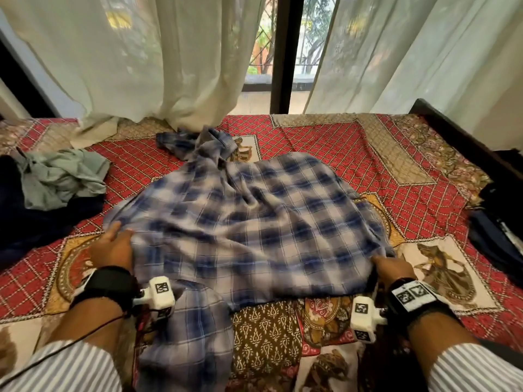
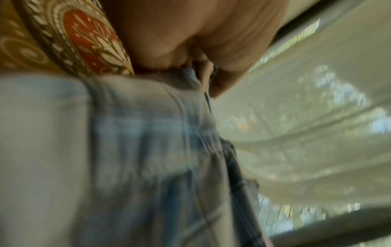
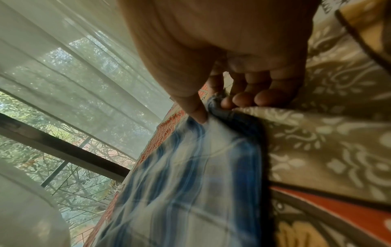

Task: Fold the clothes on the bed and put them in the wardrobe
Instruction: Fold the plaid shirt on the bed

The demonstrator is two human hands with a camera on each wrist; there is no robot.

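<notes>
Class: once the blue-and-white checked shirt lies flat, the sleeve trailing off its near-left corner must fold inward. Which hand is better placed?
Probably the left hand: it grips the blue-and-white checked shirt right beside that sleeve. The right hand pinches the opposite edge.

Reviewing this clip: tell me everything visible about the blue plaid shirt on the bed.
The plaid shirt is blue and white checked, of thin woven-looking cloth, spread rumpled and unfolded across the patterned bedspread. One sleeve lies bunched towards the curtains; another part trails towards the person. The left hand grips its near left edge, and the right hand pinches its near right corner between thumb and fingers, as the right wrist view shows. It lies apart from the grey-green garment.
</notes>
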